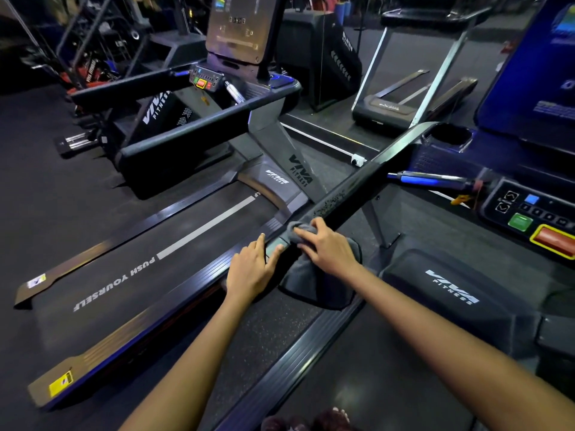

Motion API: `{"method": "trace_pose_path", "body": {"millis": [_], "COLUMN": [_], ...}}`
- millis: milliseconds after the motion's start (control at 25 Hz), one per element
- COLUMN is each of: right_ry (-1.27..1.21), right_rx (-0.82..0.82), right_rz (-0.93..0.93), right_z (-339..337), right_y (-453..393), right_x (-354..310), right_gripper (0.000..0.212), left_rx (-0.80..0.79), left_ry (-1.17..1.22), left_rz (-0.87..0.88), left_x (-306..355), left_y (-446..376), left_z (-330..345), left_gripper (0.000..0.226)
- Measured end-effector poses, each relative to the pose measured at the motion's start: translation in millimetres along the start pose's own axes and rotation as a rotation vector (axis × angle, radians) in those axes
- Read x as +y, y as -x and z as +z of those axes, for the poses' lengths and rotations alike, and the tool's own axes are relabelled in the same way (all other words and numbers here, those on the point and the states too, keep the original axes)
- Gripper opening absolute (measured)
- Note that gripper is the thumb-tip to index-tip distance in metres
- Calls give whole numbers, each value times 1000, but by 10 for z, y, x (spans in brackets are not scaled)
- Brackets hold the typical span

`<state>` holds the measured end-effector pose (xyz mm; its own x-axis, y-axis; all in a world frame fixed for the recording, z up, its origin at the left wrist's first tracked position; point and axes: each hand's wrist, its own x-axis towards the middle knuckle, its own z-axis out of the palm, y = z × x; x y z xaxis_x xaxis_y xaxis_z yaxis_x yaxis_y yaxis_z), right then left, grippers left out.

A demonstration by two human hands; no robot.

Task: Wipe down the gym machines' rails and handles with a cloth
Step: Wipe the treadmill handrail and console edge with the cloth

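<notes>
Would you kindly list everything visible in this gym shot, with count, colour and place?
side rail: one, black, running diagonally from centre to upper right
cloth: one, grey, draped over the rail's near end
treadmills: several, black; one at left reads PUSH YOURSELF
control panel: one, black with green and red buttons, right
cup holder: one, black, upper right
console screen: one, grey, top centre
left hand: resting on the rail end, fingers straight
right hand: holds the cloth on the rail
</notes>
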<state>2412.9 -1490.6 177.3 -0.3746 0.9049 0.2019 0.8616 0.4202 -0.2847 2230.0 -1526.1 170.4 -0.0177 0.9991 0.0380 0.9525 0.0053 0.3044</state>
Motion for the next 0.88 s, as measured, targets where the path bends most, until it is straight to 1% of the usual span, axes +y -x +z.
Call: {"method": "trace_pose_path", "body": {"millis": [40, 80, 160, 240, 320, 360, 480, 560, 640, 760, 840, 880], "right_ry": [4, 42, 102, 162, 208, 193, 28, 31, 72, 118, 74, 28], "right_rx": [1, -4, -4, -27, -46, -49, -36, -24, -9, 49, 95, 118], "right_rz": [10, 53, 198, 267, 226, 182, 94, 115, 198, 275, 272, 248], "right_z": [-33, -71, -147, -198, -181, -156, -129, -175, -200, -140, -7, 69], "right_y": [20, -39, -309, -560, -610, -536, -178, -176, -357, -518, -380, -245], "right_x": [103, 178, 215, 104, -40, -73, 73, 225, 265, 93, -32, -83], "right_gripper": [38, 37, 33, 30, 31, 31, 35, 35, 34, 30, 32, 35], "left_rx": [-1, 3, 3, -3, -9, -15, -28, -59, -120, -212, -215, -186], "left_ry": [-3, -6, -3, -3, -5, -5, 7, 8, 6, 77, 151, 184], "left_rz": [0, -3, -7, -4, -12, -17, 3, 23, 15, -28, -2, 2], "left_x": [1, -2, 3, 18, 19, 24, 22, 19, 24, 76, 142, 162], "left_y": [10, 6, -5, 0, 2, 8, 3, -10, -39, -95, -142, -176], "left_z": [-7, -6, -3, -6, -12, -19, -35, -50, -69, -141, -183, -184], "left_gripper": [86, 88, 76, 69, 69, 69, 68, 65, 63, 60, 53, 51]}}
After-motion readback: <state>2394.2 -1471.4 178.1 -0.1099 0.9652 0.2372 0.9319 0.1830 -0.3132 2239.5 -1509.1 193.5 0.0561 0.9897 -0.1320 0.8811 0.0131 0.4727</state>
